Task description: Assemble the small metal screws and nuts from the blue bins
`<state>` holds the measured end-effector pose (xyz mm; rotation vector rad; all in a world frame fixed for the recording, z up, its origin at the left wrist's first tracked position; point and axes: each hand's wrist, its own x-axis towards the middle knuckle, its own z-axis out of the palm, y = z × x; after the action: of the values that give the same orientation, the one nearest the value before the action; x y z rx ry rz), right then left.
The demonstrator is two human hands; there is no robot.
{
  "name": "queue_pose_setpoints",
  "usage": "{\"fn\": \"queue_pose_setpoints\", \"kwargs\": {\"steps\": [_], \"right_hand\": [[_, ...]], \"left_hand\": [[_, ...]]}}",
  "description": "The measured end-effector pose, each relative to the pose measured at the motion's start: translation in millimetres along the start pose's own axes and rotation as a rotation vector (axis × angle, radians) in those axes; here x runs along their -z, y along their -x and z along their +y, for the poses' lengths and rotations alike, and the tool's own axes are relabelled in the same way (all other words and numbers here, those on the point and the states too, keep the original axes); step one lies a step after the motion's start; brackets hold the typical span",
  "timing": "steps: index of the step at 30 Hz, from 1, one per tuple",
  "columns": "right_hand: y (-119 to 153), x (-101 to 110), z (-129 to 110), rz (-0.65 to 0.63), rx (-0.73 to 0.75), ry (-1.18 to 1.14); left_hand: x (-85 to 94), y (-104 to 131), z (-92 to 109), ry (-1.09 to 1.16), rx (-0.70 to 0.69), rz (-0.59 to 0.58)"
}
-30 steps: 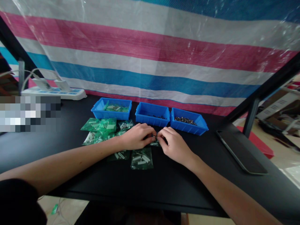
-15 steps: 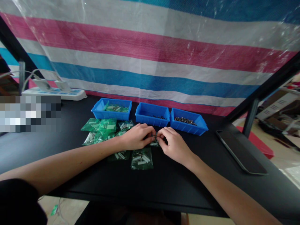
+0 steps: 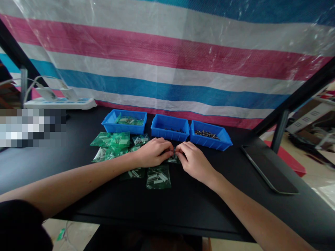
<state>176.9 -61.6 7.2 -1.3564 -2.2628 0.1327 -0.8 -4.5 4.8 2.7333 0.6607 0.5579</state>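
Nothing has shifted in the last second: my left hand [image 3: 154,152] and right hand [image 3: 195,161] still meet fingertip to fingertip, pinched shut on a small bag [image 3: 173,159] at twelve o'clock of the bag [image 3: 158,176] lying nearest me, so this is still fiddly fingertip work.

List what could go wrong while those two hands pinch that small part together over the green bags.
1. The small part, pinched between the left hand and right hand, is tiny; it might slip and get lost among the green bags below.
2. The left forearm lies over several bags; a sweep could drag them off the black table.
3. The right-hand blue bin of loose metal pieces sits close beyond the knuckles and might get knocked.
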Motion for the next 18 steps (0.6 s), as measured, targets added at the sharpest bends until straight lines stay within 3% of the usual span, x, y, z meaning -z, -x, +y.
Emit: {"fn": "queue_pose_setpoints", "kwargs": {"steps": [18], "right_hand": [[0.1, -0.9, 0.7, 0.013, 0.011, 0.004]], "left_hand": [[-0.2, 0.0, -0.3, -0.011, 0.008, -0.001]]}}
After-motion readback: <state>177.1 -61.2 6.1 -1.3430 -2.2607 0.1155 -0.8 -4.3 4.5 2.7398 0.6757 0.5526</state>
